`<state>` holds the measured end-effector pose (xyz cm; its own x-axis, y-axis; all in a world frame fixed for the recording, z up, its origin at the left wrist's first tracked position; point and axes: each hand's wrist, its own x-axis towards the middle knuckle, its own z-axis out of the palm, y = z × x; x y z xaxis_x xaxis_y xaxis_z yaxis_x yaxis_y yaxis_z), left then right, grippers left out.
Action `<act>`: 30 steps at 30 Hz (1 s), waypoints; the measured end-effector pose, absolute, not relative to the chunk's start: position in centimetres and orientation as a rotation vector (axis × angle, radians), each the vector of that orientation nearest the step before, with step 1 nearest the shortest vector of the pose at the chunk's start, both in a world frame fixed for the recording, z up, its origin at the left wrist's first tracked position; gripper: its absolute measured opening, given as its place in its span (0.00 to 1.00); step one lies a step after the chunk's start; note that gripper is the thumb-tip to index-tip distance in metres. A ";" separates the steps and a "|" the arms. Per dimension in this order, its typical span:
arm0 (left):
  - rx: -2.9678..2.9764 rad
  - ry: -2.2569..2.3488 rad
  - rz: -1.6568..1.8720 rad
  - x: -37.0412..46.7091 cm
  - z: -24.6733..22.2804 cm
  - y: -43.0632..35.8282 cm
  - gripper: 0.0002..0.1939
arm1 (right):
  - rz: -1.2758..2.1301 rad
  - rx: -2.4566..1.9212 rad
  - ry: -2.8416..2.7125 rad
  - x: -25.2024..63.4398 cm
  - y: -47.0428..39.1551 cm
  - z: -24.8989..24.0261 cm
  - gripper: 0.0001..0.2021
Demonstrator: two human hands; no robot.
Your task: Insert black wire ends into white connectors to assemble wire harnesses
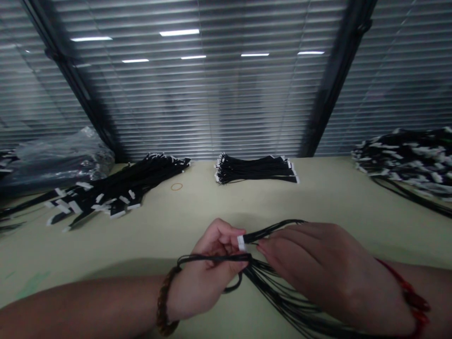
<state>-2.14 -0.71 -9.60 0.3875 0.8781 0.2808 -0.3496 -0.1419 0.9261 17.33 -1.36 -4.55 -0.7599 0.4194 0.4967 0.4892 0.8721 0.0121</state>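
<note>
In the middle of the head view, my left hand is closed around a black wire harness, gripping it at a white connector. Under the same thumb passes a bundle of loose black wires, which fans out down to the right. My right hand is just right of the connector, its thumb and fingertips pinched together on a thin black wire that runs toward the connector. Its other fingers are curled, and the harness's far end disappears behind them.
A neat stack of black cables with white connectors lies at the table's back. Left are a looser cable pile, a clear plastic bag and a rubber band. A big cable heap sits right. Window blinds rise behind.
</note>
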 end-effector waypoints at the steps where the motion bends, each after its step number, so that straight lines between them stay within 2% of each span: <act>1: 1.299 0.533 1.160 -2.1 -9.6 -0.7 0.09 | -0.192 -0.642 -2.551 17.2 -1.4 -4.5 0.10; 5: 1.304 0.525 1.168 -2.2 -9.7 -0.6 0.11 | -0.228 -0.610 -2.553 17.1 -1.6 -4.4 0.12; 10: 1.322 0.571 1.168 -2.2 -9.9 -0.7 0.11 | -0.264 -0.616 -2.553 17.2 -1.7 -4.7 0.11; 20: 1.309 0.590 1.131 -2.0 -9.9 -0.9 0.11 | -0.192 -0.644 -2.608 16.8 -2.1 -4.6 0.13; 26: 1.289 0.594 1.097 -2.0 -9.7 -0.7 0.09 | -0.420 -0.593 -2.542 16.4 -1.7 -5.4 0.16; 30: 1.299 0.649 1.152 -2.0 -9.4 -0.4 0.07 | -0.529 -0.708 -2.525 16.3 -1.3 -4.6 0.10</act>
<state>-1.96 -0.42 -9.37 0.3492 0.9107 0.2206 -0.2830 -0.1219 0.9513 16.25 -1.31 -4.58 -0.7605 0.3837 0.5239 0.5617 0.7935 0.2342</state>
